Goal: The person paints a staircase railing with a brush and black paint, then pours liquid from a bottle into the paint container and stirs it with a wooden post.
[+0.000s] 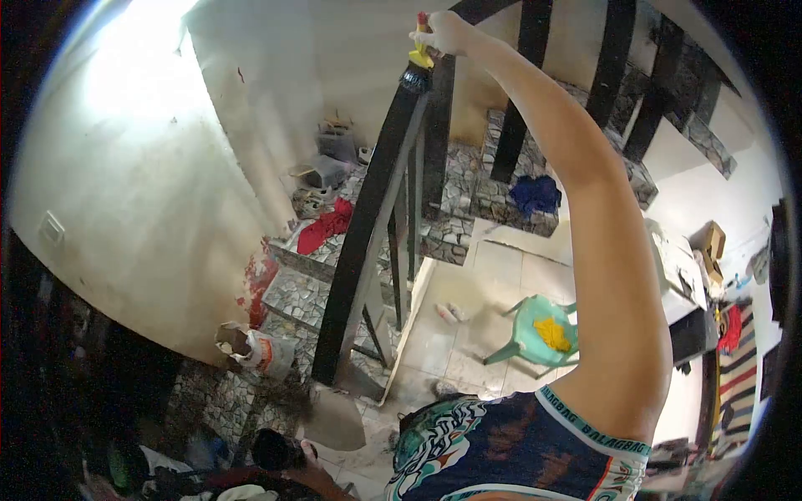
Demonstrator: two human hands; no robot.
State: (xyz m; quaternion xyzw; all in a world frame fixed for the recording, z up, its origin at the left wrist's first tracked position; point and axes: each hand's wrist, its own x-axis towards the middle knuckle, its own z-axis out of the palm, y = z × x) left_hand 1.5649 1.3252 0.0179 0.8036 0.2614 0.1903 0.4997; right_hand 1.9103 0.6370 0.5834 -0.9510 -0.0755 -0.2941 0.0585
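My right hand (451,35) is stretched up at the top of the view, closed around a paintbrush (419,57) with a yellow and red handle. The brush's dark bristles rest on the upper end of a black handrail (368,225), which slopes down toward me. Low in the view, my left hand (311,468) is partly visible, closed at the side of a dark round container (276,451). What is inside that container is too dark to tell.
Stone-patterned stairs (296,288) run beside the handrail, with a red cloth (326,225) and a dark blue cloth (535,194) on them. A white bucket (266,354) stands at lower left. A green plastic chair (526,338) holds a yellow cloth (552,334). Black balusters (522,92) rise behind my arm.
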